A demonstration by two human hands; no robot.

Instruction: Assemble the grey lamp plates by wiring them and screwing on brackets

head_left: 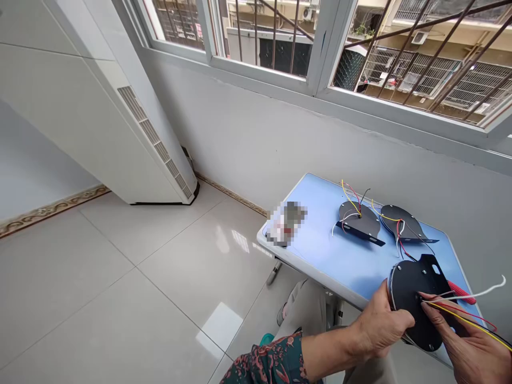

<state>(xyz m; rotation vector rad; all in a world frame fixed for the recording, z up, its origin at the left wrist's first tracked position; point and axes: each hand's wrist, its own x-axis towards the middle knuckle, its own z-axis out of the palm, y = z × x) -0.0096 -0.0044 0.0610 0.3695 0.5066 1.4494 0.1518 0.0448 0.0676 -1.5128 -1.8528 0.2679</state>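
My left hand [380, 322] grips the rim of a round black metal housing [412, 285] with a flat slotted bracket, its thumb on the face. The housing is held tilted over the table's near right edge. At the hole in the middle of the face, my right hand [472, 336] pinches the wires [464, 310] that come out there. White, red, yellow and black strands trail off to the right. Two similar black housings, one on the left [360, 220] and one on the right [404, 223], lie on the table with their wires sticking up.
The small light-blue table [316, 229] stands against the wall under a barred window. A red handle [462, 292] lies on it, partly hidden behind the held housing. A blurred-out object [286, 224] is at its left end. A tall white cabinet-like unit [132, 144] stands at left.
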